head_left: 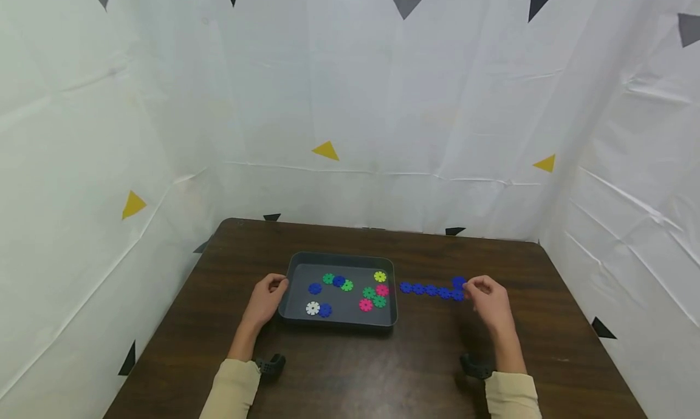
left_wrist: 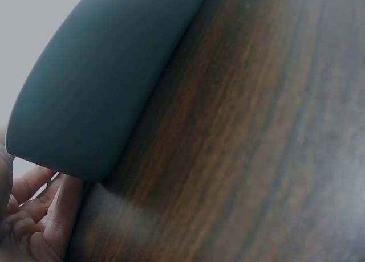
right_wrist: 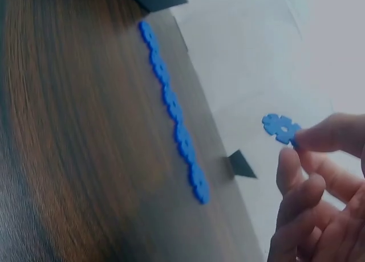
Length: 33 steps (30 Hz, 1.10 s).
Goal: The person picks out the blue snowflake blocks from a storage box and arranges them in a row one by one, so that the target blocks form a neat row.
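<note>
The right hand (head_left: pixel 488 299) pinched a single blue gear piece (right_wrist: pixel 280 127) between thumb and fingertip, holding it raised just above the right-hand end of the blue chain (head_left: pixel 431 290) that lay flat on the bench (head_left: pixel 350 370), right of the grey tray (head_left: pixel 295 272). The left hand (head_left: pixel 266 299) rested against the tray's left wall near its front corner, fingers loosely curled around the rim.
</note>
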Tool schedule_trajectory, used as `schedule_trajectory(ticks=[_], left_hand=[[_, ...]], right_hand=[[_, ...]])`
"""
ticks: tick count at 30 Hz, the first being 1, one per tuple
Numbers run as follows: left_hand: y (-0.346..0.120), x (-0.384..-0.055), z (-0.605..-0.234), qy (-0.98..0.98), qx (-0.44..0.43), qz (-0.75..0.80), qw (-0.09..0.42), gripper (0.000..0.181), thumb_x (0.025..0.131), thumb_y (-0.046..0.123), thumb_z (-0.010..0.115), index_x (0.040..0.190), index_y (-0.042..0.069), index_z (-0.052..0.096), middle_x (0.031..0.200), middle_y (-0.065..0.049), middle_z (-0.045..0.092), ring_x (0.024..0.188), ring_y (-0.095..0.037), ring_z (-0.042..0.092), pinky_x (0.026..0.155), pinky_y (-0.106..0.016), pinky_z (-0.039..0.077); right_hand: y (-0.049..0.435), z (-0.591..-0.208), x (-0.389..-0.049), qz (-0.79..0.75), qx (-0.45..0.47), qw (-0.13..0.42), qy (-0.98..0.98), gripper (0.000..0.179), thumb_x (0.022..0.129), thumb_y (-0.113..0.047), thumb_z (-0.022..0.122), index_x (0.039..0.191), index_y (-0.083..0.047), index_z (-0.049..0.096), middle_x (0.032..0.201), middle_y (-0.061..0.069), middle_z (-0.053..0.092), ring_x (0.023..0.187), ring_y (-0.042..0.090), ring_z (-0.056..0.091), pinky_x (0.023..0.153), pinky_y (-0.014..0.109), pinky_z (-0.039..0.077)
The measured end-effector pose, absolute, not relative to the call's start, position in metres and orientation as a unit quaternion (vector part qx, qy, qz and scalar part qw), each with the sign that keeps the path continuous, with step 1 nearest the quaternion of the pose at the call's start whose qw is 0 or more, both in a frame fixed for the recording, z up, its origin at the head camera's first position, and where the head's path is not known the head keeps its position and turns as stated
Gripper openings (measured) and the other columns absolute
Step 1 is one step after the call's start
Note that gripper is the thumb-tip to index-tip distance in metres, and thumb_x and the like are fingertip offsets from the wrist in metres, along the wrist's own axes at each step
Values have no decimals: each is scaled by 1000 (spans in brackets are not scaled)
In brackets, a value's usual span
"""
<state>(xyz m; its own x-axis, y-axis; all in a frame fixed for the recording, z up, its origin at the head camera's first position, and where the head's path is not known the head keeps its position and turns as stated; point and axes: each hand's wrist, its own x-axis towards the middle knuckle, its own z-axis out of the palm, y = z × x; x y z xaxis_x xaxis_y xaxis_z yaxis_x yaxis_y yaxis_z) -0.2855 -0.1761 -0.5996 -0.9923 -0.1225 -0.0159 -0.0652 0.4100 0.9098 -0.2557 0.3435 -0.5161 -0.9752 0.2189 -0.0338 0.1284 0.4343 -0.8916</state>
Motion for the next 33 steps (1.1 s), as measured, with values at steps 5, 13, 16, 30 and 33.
schedule_trajectory(ticks=[5, 13, 16, 30, 33], left_hand=[[-177, -285, -599, -840, 53, -539, 28, 37, 111, 31, 61, 134, 3, 67, 128, -18, 71, 109, -27, 67, 95, -42, 54], [-177, -285, -601, -840, 58, -539, 26, 37, 111, 32, 61, 134, 3, 67, 129, -18, 70, 111, -28, 67, 96, -44, 55], [-177, -286, -601, -838, 60, -542, 24, 38, 111, 32, 61, 135, 4, 67, 130, -18, 70, 112, -29, 67, 98, -45, 54], [-177, -286, -600, -842, 65, -535, 23, 38, 111, 34, 61, 136, 6, 67, 130, -17, 70, 110, -28, 66, 99, -46, 54], [-176, -286, -599, -841, 66, -536, 23, 38, 111, 35, 61, 136, 6, 67, 131, -17, 70, 111, -28, 66, 99, -47, 54]], right_hand=[[355, -526, -258, 525, -144, 32, -838, 31, 108, -24, 64, 121, 4, 67, 86, -5, 75, 72, 14, 61, 66, 28, 51], [371, -536, -263, 507, -164, 13, -846, 43, 109, -24, 60, 130, 12, 66, 84, -3, 77, 67, 11, 57, 67, 28, 48], [376, -538, -264, 507, -172, 5, -844, 45, 108, -24, 57, 132, 14, 65, 83, -5, 76, 66, 10, 55, 66, 28, 47], [385, -548, -274, 490, -187, -34, -850, 43, 104, -24, 60, 123, 14, 69, 76, -6, 73, 62, 11, 56, 59, 28, 44], [386, -550, -276, 493, -184, -34, -850, 44, 104, -23, 60, 125, 16, 67, 75, -5, 73, 60, 11, 56, 58, 28, 45]])
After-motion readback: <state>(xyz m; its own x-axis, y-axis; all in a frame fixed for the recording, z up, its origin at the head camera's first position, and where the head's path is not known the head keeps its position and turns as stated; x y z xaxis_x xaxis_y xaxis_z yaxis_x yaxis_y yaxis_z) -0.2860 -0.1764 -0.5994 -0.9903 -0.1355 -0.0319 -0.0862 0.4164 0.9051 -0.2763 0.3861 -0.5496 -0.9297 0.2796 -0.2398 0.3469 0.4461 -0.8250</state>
